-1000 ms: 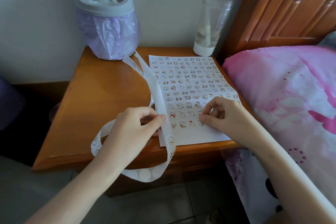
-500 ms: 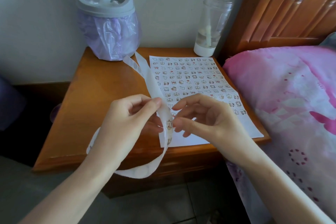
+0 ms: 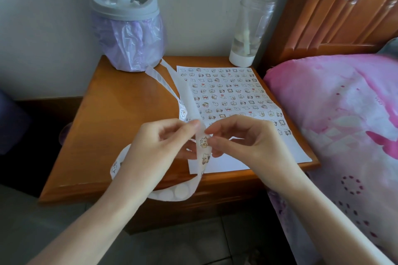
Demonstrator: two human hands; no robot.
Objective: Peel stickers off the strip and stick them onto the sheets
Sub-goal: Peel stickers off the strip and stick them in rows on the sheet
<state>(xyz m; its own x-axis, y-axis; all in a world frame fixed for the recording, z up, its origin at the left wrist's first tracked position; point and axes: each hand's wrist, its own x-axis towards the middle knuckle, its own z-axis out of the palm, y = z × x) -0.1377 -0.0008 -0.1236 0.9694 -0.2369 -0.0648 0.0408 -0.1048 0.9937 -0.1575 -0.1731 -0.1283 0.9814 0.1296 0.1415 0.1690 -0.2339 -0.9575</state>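
A long translucent white sticker strip loops from the back of the wooden bedside table down over its front edge. My left hand pinches the strip just above a small cartoon sticker. My right hand has thumb and forefinger curled at that sticker's right edge, pinching it. A second sticker sits just below on the strip. Behind the hands lies a white sheet covered with several rows of small stickers; its near part is bare.
A grey bin with a purple liner stands at the table's back left. A clear bottle with a white base stands at the back right. A bed with a pink cover and wooden headboard borders the table's right side.
My right hand left the sheet, where it was pressing a sticker one second ago, and came to the strip. My left hand lifted the strip up off the table.
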